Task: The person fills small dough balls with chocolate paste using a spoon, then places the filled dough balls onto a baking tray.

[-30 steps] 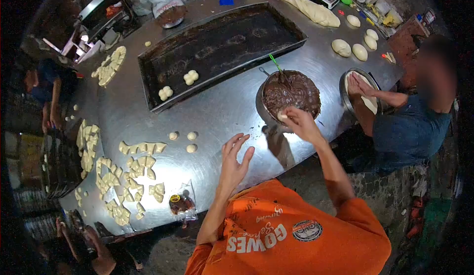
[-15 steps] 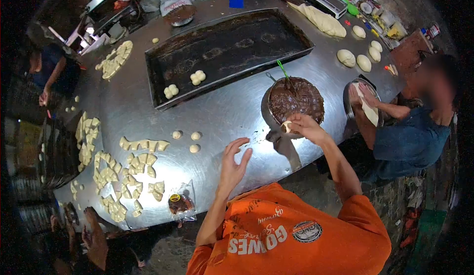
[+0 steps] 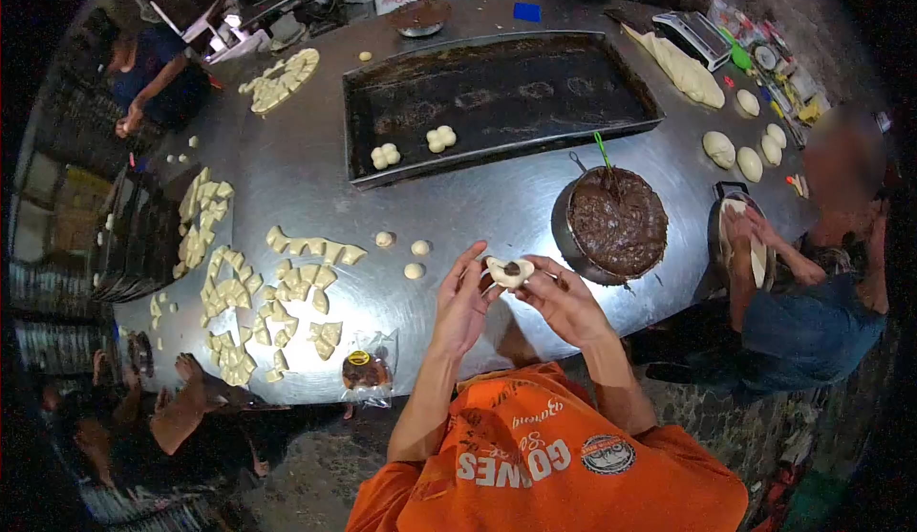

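Between my two hands, a small piece of dough (image 3: 504, 282) is held up with a dab of dark brown filling in its middle. My left hand (image 3: 463, 298) pinches its left edge. On the other side, the fingers of my right hand (image 3: 564, 303) grip the right edge. To the right stands a round pan of chocolate-brown filling (image 3: 619, 222), with a green-handled utensil (image 3: 604, 152) sticking out of it. Several round dough balls (image 3: 414, 271) rest on the metal table left of my hands.
A dark baking tray (image 3: 506, 93) holds two clusters of dough balls (image 3: 440, 138). Many cut dough pieces (image 3: 306, 284) lie at the left, near a plastic bag (image 3: 368, 370). At the right, a co-worker's hands (image 3: 750, 231) press dough in a pan; larger dough balls (image 3: 719, 150) lie beyond.
My right hand has come left from the filling pan with the dough, and my left hand has taken hold of it too. The view has shifted, so the table appears farther right.
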Tool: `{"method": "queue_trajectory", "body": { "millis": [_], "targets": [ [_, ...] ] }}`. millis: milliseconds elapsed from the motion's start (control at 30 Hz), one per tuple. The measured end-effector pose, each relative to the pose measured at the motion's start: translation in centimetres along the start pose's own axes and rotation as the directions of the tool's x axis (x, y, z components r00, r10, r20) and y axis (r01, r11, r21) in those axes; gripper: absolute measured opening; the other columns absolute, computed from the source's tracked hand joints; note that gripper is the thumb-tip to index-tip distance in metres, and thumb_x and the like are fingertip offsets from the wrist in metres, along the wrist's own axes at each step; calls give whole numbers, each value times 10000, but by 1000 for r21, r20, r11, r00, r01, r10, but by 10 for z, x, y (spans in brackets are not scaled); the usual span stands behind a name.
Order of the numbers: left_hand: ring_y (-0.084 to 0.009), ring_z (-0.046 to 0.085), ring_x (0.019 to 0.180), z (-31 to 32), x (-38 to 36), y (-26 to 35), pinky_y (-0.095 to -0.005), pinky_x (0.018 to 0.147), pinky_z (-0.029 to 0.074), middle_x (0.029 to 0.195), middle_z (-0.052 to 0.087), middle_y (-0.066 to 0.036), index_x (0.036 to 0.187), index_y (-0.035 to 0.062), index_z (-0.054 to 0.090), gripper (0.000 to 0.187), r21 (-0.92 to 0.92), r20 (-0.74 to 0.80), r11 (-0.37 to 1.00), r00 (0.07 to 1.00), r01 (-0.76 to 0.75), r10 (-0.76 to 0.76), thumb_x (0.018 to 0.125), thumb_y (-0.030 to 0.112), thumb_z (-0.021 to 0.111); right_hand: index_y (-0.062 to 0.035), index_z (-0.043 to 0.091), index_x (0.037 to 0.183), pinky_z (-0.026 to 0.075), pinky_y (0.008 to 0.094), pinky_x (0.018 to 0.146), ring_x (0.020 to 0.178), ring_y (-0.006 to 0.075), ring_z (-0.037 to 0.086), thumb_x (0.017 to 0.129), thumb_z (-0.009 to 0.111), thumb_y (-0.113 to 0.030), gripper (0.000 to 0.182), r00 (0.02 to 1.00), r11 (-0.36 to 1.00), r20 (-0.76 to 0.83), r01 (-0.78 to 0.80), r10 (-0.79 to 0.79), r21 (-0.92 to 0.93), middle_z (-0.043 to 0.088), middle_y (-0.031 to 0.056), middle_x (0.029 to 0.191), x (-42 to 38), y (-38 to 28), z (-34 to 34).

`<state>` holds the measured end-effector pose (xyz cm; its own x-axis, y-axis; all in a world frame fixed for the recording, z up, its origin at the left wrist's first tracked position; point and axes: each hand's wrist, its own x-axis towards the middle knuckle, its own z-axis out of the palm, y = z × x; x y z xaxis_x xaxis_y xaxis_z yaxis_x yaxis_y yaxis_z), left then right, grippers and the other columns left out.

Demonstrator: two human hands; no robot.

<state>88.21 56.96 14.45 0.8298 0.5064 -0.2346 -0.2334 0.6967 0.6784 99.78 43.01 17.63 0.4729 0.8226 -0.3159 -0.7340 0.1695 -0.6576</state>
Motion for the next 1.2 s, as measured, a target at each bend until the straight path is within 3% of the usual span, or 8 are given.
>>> {"method": "queue_trajectory", "body": {
  "millis": [167, 233, 467, 600, 667, 833, 967, 1200],
  "targets": [
    [-249, 518, 1257, 14, -26, 48, -406, 1067, 463, 1353, 501, -134, 1487, 49, 349, 509, 129, 99, 986, 991, -102, 89, 1051, 286, 461, 2, 596, 1286, 543, 303, 854, 1035, 196, 639, 882, 676, 27, 412, 879, 585, 179, 434, -443, -685, 616, 126, 1163, 8, 9, 31],
    [-257, 513, 1261, 12, -31, 55, -398, 1069, 463, 1377, 474, -146, 1501, 51, 335, 524, 202, 105, 966, 984, -163, 144, 1047, 276, 471, -38, 688, 1181, 547, 320, 816, 1018, 226, 647, 856, 696, 15, 329, 770, 143, 440, 554, -463, -820, 612, 141, 1142, 10, -2, 41],
    [-233, 548, 1189, 25, -61, 63, -342, 991, 461, 1298, 548, -149, 1404, 11, 487, 431, 892, 368, 119, 854, -436, 368, 994, 126, 552, -15, 689, 1027, 521, 347, 753, 891, 256, 605, 845, 707, -7, 183, 760, 95, 503, 585, -412, -806, 616, 122, 1030, 23, -8, 64],
    [-219, 584, 1126, 2, -57, 45, -346, 982, 466, 1228, 589, -138, 1371, -15, 505, 409, 826, 129, 448, 888, -343, 441, 998, 142, 564, 10, 677, 1031, 520, 371, 765, 917, 266, 632, 856, 699, -15, 178, 828, 224, 449, 533, -337, -815, 636, 139, 1046, 22, 4, 62],
    [-189, 614, 1064, -4, -57, 43, -337, 957, 503, 1161, 634, -113, 1289, -19, 575, 339, 406, -122, 904, 972, -136, 201, 997, 155, 583, 8, 679, 1038, 519, 376, 769, 925, 268, 639, 864, 694, -27, 178, 807, 246, 494, 576, -324, -780, 639, 141, 1054, 23, 10, 69],
    [-174, 614, 1081, -26, -64, 26, -329, 973, 503, 1182, 628, -107, 1278, -23, 567, 333, 254, -163, 962, 975, -104, 148, 1000, 159, 585, -6, 682, 1073, 520, 363, 766, 870, 304, 626, 876, 700, -77, 210, 718, 9, 638, 666, -277, -746, 623, 131, 1036, 20, 13, 74],
    [-196, 569, 1185, -21, -64, 26, -336, 1006, 474, 1271, 585, -104, 1342, 1, 513, 369, 571, -81, 762, 903, -306, 423, 981, 59, 565, 7, 672, 1059, 509, 327, 758, 890, 241, 611, 835, 759, -96, 261, 916, 338, 334, 394, -223, -855, 625, 122, 1004, 20, 14, 83],
    [-229, 514, 1281, -15, -62, 34, -347, 1041, 444, 1402, 485, -118, 1421, 23, 423, 485, 634, 19, 654, 853, -413, 521, 954, -29, 546, -4, 673, 1044, 477, 382, 788, 892, 294, 585, 844, 729, -85, 222, 776, -29, 588, 598, -227, -801, 649, 110, 915, 22, 16, 78]
  ]
}}
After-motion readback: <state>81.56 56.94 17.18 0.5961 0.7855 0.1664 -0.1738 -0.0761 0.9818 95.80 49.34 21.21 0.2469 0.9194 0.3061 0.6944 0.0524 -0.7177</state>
